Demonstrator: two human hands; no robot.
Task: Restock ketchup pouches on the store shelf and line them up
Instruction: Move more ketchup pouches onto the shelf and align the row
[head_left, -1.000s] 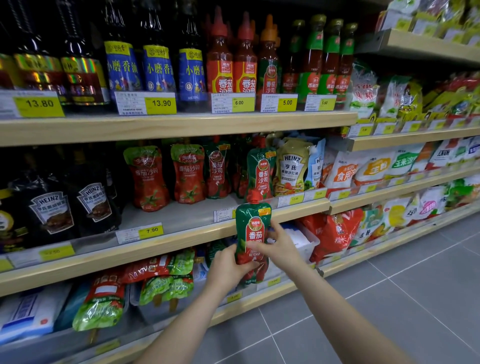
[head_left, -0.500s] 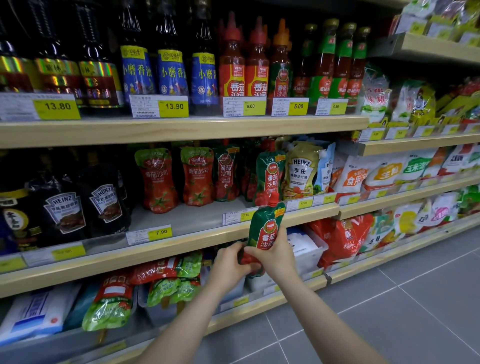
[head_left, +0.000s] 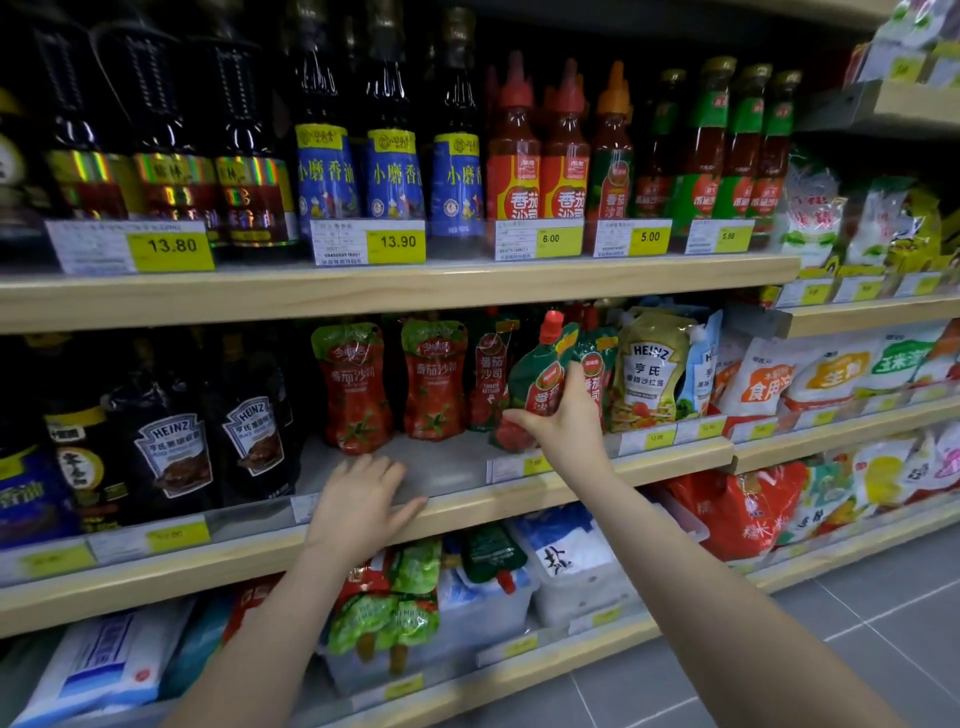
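1. Right hand (head_left: 563, 426): fingers and thumb curled round a green-topped ketchup pouch (head_left: 540, 384), held tilted leftward at the front of the middle shelf (head_left: 457, 467), just ahead of the standing pouch row (head_left: 395, 384).
2. Left hand (head_left: 358, 499): fingers spread flat on the shelf's front edge, holding nothing.
3. Risk: released while leaning, the soft pouch is likely to topple forward off the shelf.
4. Risk: pushed back carelessly, it may knock its standing neighbours and spoil the line.
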